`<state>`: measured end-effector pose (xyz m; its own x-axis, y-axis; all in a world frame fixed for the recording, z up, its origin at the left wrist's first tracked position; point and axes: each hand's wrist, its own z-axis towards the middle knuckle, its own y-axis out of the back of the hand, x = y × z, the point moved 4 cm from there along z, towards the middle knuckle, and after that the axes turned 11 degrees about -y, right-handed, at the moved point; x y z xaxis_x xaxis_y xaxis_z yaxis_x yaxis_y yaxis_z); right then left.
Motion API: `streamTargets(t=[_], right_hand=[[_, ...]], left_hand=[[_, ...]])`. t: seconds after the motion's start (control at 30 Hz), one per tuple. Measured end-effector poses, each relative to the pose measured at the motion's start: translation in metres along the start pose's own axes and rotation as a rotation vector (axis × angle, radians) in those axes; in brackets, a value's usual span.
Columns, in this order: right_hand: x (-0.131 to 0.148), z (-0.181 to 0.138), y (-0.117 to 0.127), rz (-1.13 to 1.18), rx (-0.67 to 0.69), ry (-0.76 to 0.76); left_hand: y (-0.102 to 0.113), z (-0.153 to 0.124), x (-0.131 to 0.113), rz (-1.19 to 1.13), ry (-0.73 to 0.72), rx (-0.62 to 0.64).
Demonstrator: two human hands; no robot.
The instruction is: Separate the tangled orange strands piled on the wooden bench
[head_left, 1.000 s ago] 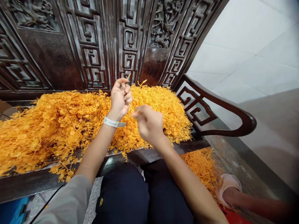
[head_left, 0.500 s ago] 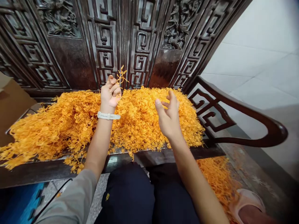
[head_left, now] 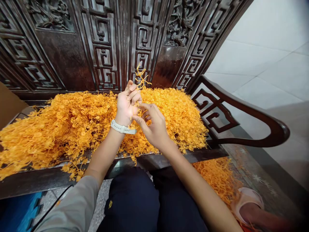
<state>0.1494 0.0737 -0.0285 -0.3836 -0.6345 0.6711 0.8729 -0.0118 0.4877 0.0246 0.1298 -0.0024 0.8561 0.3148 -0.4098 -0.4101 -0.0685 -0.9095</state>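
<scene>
Fingers [head_left: 134,96] of the left hand [head_left: 126,103] are curled shut on an orange sprig [head_left: 140,77], whose branching tips stick up just above them. Fingers [head_left: 145,107] of the right hand [head_left: 153,124] are bent and drawn close together, touching the left palm where the sprig's lower end hangs out. I cannot tell whether they actually grip it. Behind and above both sets of fingers rises the dark carved back [head_left: 103,48] of a wooden bench, cut with fretwork and flower panels. Under the fingers runs the seat [head_left: 36,183], its bare front edge lying nearer the body than they are. On it rests a wide heap [head_left: 60,125] of the same orange sprigs, tangled together. It spreads far to the left of the fingers and a shorter way to their right. Further right of the fingers a curved armrest [head_left: 241,119] sweeps out over pale tiles [head_left: 265,64]. Below the right forearm, well down from the fingers, a smaller spill [head_left: 217,177] of orange lies on the floor. A pink slipper [head_left: 246,199] sits just beside its far edge. Dark-trousered knees [head_left: 135,203] sit directly below the fingers. A white watch [head_left: 123,129] circles the left wrist, just under the closed fingers.
</scene>
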Motion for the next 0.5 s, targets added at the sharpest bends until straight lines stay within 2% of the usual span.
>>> streamTargets(t=[0.1,0.23,0.37,0.5], right_hand=[[-0.003,-0.003,-0.010,0.007,-0.062,0.011],[0.005,-0.004,-0.017,0.069,-0.120,0.131],[0.012,-0.001,-0.013,0.095,-0.127,0.186],[0.014,-0.002,-0.008,0.091,-0.117,0.243]], left_hand=[[0.004,0.002,0.000,-0.023,0.004,-0.025],[0.007,0.006,-0.007,-0.089,0.007,-0.027],[0.015,0.014,-0.015,-0.051,0.000,-0.071],[0.022,0.025,-0.009,-0.024,0.047,-0.088]])
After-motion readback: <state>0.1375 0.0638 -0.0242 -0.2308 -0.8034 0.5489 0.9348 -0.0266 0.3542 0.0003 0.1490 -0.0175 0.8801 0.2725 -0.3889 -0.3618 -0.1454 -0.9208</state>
